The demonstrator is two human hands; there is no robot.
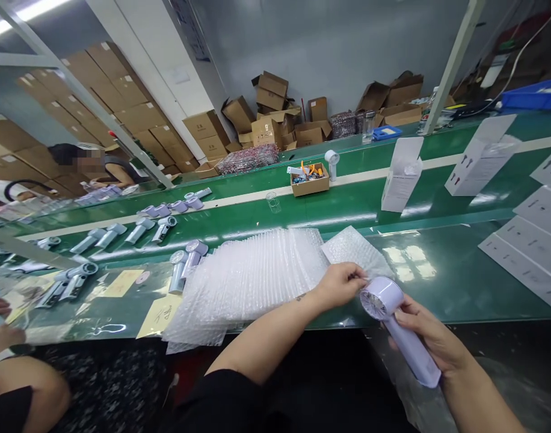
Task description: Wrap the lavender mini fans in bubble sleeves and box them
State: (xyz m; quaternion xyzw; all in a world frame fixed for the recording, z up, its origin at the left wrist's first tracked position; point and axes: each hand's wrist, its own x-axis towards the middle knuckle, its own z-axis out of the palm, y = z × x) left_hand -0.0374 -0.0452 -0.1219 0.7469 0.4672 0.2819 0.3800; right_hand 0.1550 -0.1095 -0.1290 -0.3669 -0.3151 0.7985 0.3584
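Observation:
My right hand (426, 337) is wrapped round the handle of a pale lilac hand-held fan (395, 322), its round head pointing up and to the left. My left hand (343, 282) pinches the near edge of a bubble-wrap bag (354, 249) that lies on the green table beside the fan's head. To the left, a fanned-out stack of bubble-wrap bags (252, 276) covers the table in front of me.
Two lilac fans (185, 261) lie left of the stack, and several more fans (135, 231) line the green conveyor (347, 207). White boxes (402, 174) stand on the belt, flat white cartons (528, 252) lie at right. A small cardboard box (309, 179) holds parts. Another person's arm (18, 373) is at lower left.

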